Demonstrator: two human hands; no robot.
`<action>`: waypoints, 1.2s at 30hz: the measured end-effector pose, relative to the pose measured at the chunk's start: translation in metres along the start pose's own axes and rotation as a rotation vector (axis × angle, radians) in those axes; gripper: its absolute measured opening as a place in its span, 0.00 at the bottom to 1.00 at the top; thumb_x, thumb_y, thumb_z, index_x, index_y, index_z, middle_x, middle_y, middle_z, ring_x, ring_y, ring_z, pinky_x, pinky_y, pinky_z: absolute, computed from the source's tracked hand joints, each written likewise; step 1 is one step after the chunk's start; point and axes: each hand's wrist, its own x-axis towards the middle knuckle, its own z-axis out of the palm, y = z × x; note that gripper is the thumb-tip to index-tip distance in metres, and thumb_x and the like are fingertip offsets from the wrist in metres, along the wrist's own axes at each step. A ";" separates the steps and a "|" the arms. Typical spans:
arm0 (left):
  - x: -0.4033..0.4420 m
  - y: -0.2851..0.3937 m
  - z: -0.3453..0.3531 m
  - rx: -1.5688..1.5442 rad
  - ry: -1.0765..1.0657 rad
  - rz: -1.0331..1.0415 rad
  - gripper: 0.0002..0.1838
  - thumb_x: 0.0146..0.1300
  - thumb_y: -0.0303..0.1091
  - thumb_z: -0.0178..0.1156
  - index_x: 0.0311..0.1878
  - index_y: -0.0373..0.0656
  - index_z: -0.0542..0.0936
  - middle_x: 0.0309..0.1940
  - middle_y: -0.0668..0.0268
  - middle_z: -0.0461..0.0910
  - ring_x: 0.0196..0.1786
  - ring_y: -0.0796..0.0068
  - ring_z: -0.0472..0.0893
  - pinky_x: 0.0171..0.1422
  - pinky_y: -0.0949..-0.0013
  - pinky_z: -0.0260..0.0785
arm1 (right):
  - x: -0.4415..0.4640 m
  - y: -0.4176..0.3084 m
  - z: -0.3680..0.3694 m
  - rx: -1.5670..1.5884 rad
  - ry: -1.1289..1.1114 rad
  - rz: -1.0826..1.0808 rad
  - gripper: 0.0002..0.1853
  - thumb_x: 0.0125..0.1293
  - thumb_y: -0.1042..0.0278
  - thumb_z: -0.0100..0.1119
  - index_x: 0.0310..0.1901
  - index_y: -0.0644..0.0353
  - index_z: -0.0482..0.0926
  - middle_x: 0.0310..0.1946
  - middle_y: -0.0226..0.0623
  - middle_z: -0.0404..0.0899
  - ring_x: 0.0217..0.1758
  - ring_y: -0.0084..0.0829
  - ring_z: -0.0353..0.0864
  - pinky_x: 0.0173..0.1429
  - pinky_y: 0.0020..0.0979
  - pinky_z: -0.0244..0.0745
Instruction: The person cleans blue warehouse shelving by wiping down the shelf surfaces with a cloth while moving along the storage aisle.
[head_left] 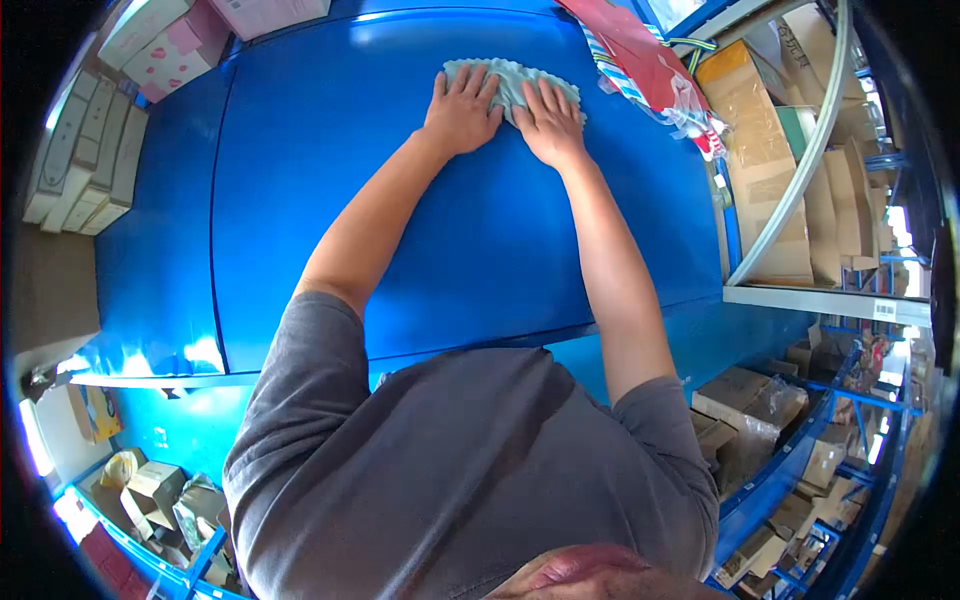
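Observation:
A pale green cleaning cloth (512, 78) with a scalloped edge lies spread on the blue metal shelf (480, 240), toward its far side. My left hand (465, 108) rests flat on the cloth's left part, fingers stretched out. On the right part, my right hand (548, 124) lies palm down with its fingers spread. Both hands press on top of the cloth rather than grasp it. The cloth under my palms is hidden.
White boxes (85, 150) stack at the left, with pink boxes (185, 50) behind. A red and striped package (650, 70) lies at the far right. Cardboard boxes (755, 150) stand beyond the shelf's right edge, near a pale curved tube (815, 150). Lower shelves hold more cartons (750, 400).

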 end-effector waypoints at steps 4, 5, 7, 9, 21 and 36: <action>-0.044 0.016 -0.017 0.009 0.001 0.095 0.34 0.81 0.55 0.41 0.81 0.45 0.65 0.82 0.57 0.62 0.85 0.49 0.58 0.85 0.35 0.45 | -0.042 0.002 -0.007 -0.028 0.019 -0.020 0.35 0.80 0.38 0.41 0.80 0.49 0.65 0.83 0.44 0.60 0.85 0.54 0.57 0.83 0.61 0.50; -0.048 0.017 -0.020 -0.018 0.007 0.112 0.34 0.81 0.55 0.41 0.81 0.45 0.65 0.82 0.56 0.62 0.85 0.49 0.58 0.85 0.36 0.45 | -0.052 0.002 -0.010 -0.019 0.029 -0.032 0.35 0.80 0.38 0.41 0.80 0.50 0.66 0.83 0.44 0.60 0.85 0.55 0.57 0.83 0.61 0.50; -0.063 0.021 -0.025 -0.076 0.011 0.136 0.35 0.81 0.55 0.40 0.81 0.44 0.65 0.82 0.56 0.62 0.85 0.49 0.57 0.86 0.37 0.43 | -0.076 -0.001 -0.015 0.003 0.037 -0.059 0.36 0.80 0.38 0.43 0.80 0.51 0.66 0.82 0.45 0.61 0.84 0.55 0.58 0.82 0.62 0.51; -0.077 0.022 -0.033 -0.095 0.016 0.130 0.35 0.81 0.55 0.40 0.81 0.43 0.64 0.82 0.56 0.62 0.85 0.48 0.57 0.86 0.38 0.43 | -0.094 -0.005 -0.021 0.020 0.041 -0.093 0.36 0.80 0.38 0.43 0.80 0.51 0.66 0.82 0.45 0.61 0.84 0.55 0.59 0.82 0.62 0.52; -0.137 0.051 -0.071 -0.095 -0.070 0.101 0.35 0.82 0.57 0.38 0.82 0.45 0.64 0.82 0.55 0.61 0.85 0.48 0.56 0.88 0.38 0.40 | -0.106 -0.002 -0.048 0.199 0.008 -0.262 0.31 0.78 0.41 0.54 0.73 0.52 0.76 0.79 0.47 0.65 0.82 0.53 0.63 0.82 0.56 0.57; -0.155 0.046 -0.082 -0.147 -0.124 0.155 0.37 0.81 0.61 0.38 0.83 0.48 0.61 0.84 0.56 0.58 0.87 0.51 0.52 0.89 0.42 0.34 | -0.136 -0.009 -0.042 0.039 -0.065 -0.215 0.34 0.80 0.44 0.49 0.80 0.54 0.65 0.82 0.49 0.59 0.85 0.54 0.54 0.86 0.55 0.46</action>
